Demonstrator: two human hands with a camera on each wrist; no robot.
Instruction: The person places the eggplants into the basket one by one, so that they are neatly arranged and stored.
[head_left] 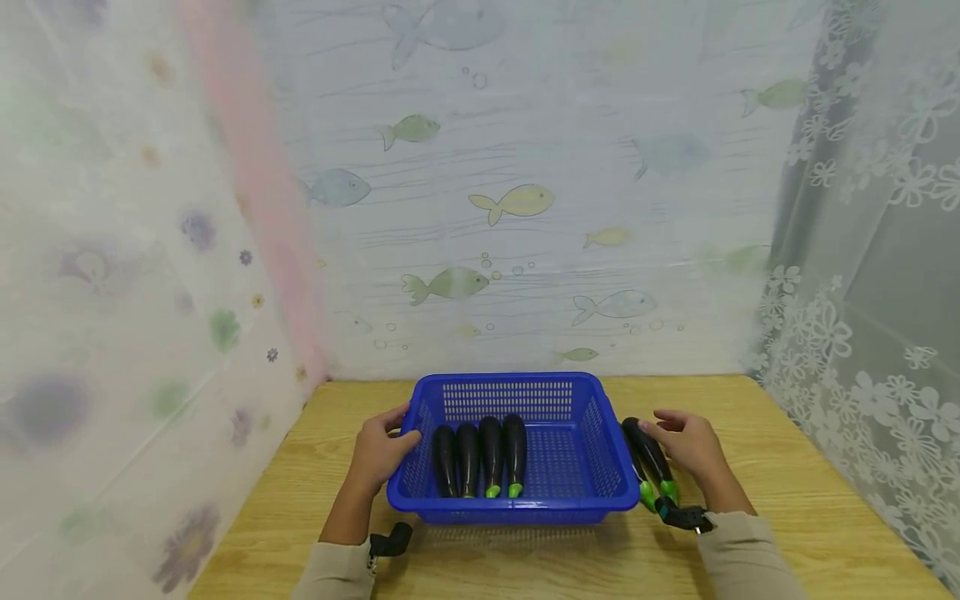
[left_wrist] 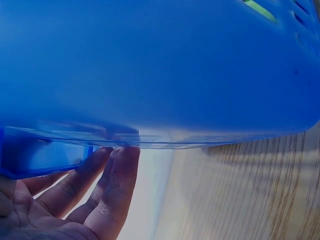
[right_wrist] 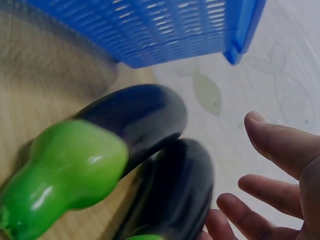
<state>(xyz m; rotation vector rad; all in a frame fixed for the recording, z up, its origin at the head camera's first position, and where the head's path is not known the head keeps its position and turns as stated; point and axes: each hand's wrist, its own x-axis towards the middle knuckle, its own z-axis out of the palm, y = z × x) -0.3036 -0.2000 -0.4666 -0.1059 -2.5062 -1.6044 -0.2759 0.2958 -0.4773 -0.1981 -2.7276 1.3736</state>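
Note:
A blue plastic basket with slotted walls stands on the table. Several dark eggplants with green stem ends lie side by side in its left half. My left hand grips the basket's left rim, thumb on top; in the left wrist view its fingers reach up under the blue rim. Two more eggplants, one nearer the basket and one farther right, lie just outside its right wall. Beside them is my right hand, thumb and fingers spread; the right wrist view shows no grip on either eggplant.
The wooden table extends on both sides of the basket. Behind it hangs a fish-patterned sheet. A flowered sheet is at the left and a lacy curtain at the right. Each wrist wears a small black camera.

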